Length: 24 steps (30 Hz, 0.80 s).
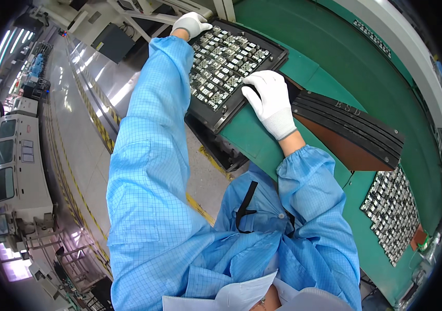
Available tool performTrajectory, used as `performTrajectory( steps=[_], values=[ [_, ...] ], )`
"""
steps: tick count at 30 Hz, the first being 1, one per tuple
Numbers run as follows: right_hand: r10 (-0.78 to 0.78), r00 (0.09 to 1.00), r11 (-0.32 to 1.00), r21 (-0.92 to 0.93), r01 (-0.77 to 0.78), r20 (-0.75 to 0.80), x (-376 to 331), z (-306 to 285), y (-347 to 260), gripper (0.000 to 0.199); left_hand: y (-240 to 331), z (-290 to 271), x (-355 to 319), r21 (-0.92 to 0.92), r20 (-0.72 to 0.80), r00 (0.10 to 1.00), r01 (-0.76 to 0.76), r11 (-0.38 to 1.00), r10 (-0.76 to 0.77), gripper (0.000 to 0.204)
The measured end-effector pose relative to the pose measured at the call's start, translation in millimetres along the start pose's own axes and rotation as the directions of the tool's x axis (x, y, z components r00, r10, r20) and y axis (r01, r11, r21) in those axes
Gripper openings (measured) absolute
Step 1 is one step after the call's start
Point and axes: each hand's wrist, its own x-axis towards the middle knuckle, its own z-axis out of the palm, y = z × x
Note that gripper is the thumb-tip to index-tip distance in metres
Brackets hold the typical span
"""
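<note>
Head view, clock read from its middle. Black tray (206, 118) at 12 o'clock, filled with rows of small silver-and-black parts (226, 62), partly overhanging the green bench (252, 137). Left hand (192, 24), white-gloved, sits between 11 and 12 at the tray's far corner: thumb along the edge, fingers bent; cannot tell how firm the hold is. Right hand (268, 101), also gloved, between 1 and 2: loosely half-open, thumb apart, fingertips against the tray's near right edge.

Obstacles: a tall dark stack (348, 114) stands between 2 and 3, close beside the right hand, separating it from a second batch of parts (393, 212) near 4. Left sleeve (151, 140) covers some of the tray's left margin. Dark box (113, 43) between 10 and 11; pale machine (21, 155) at 9, across the aisle.
</note>
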Motion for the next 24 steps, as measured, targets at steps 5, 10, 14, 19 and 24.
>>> performTrajectory(
  steps=[5,10,14,19,24],
  values=[
    [0.003,1.0,1.0,0.005,-0.003,0.008,0.1,0.3,0.6,0.018,8.5,-0.8,6.9,0.072,0.034,0.994,0.098,0.993,-0.101,0.04],
    [-0.001,1.0,1.0,-0.003,0.001,-0.002,-0.4,-0.1,-0.1,0.017,35.2,-0.8,8.7,0.127,-0.066,0.992,0.117,0.985,-0.109,0.035],
    [-0.001,1.0,1.0,0.004,0.001,-0.015,-1.1,0.6,0.7,0.017,54.7,-8.1,0.1,-0.031,-0.141,0.922,-0.368,0.929,0.36,0.04],
    [0.001,1.0,1.0,-0.003,-0.001,-0.006,-1.9,1.5,2.3,0.016,76.1,-12.0,-5.0,0.022,0.039,0.9,-0.435,0.9,0.434,0.044],
    [0.004,1.0,1.0,0.009,-0.004,-0.021,-1.9,1.6,2.8,0.016,84.9,-26.5,-8.8,0.134,-0.092,0.789,-0.594,0.793,0.607,0.032]
  ],
)
